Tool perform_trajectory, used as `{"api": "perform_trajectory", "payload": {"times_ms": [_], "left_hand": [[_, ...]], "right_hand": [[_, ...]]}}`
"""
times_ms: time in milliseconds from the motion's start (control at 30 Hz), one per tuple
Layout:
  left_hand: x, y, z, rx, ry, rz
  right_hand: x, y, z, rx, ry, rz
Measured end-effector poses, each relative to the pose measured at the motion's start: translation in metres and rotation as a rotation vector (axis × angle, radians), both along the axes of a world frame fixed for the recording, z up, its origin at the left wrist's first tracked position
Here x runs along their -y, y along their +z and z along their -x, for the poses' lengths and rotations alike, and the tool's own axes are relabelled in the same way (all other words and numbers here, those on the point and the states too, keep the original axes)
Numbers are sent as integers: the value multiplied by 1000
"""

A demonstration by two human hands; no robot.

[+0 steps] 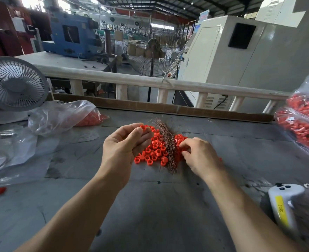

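"Two surfaces fill most of the view, yes?"

"Yes. The grey metal worktable [150, 206] lies in front, and the cream machine cabinet [222, 57] stands beyond its rail. A grey desk fan [13, 84] stands at the far left."

"And the bags?"

"The right bag [302, 128] is clear plastic, full of red caps and cut off by the frame edge. The left bag [62, 115] lies flatter beside the fan, with caps only at its right end. A white controller [288, 195] with a yellow label sits at the near right, partly blurred."

"Where is the work?"

"Mid-table. A loose pile of red caps [150, 153] has a copper wire bundle [168, 142] lying across it. The bundle's long axis runs away from the person; the near end is tight, and the far end splays and leans left."

"The hands?"

"The left hand [126, 144] pinches one red cap [144, 127] between thumb and fingertips, over the pile's far left edge. The right hand [201, 157] lies knuckles-up on the pile's right side, fingers curled, tips just beside the wires."

"Gripping what?"

"I cannot tell; its fingertips are buried among the caps. The pinched cap is half hidden too, so which way its opening faces is unclear."
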State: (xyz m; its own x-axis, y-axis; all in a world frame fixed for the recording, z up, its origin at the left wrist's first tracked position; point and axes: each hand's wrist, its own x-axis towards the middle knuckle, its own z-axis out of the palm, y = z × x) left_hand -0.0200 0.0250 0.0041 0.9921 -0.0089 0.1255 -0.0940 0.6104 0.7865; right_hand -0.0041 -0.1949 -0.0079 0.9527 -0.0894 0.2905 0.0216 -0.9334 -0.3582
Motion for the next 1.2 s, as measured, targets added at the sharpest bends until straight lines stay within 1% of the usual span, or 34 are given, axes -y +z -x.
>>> {"api": "perform_trajectory", "payload": {"times_ms": [167, 367, 467, 800, 833, 900, 967, 1033, 1100, 1200], "left_hand": [[0, 1, 0, 2, -12, -6], [2, 3, 3, 9, -14, -30], [3, 3, 3, 10, -9, -39], [6, 4, 7, 10, -17, -76], [6, 4, 8, 9, -18, -76], [6, 4, 8, 7, -19, -81], [6, 4, 8, 7, -20, -84], [6, 4, 8, 6, -22, -86], [5, 5, 8, 5, -21, -89], [6, 6, 7, 4, -22, -82]], "right_hand": [[-2, 2, 3, 36, -40, -42], [1, 4, 6, 10, -69, -114], [3, 3, 7, 74, -87, -185], [0, 4, 7, 257, -17, -478], [-1, 3, 8, 262, -8, -488], [-3, -1, 8, 237, -14, -437], [-2, -5, 6, 164, -49, -372], [0, -7, 4, 114, -86, -354], [1, -7, 3, 109, -107, -375], [0, -4, 3, 163, -97, -449]]}}
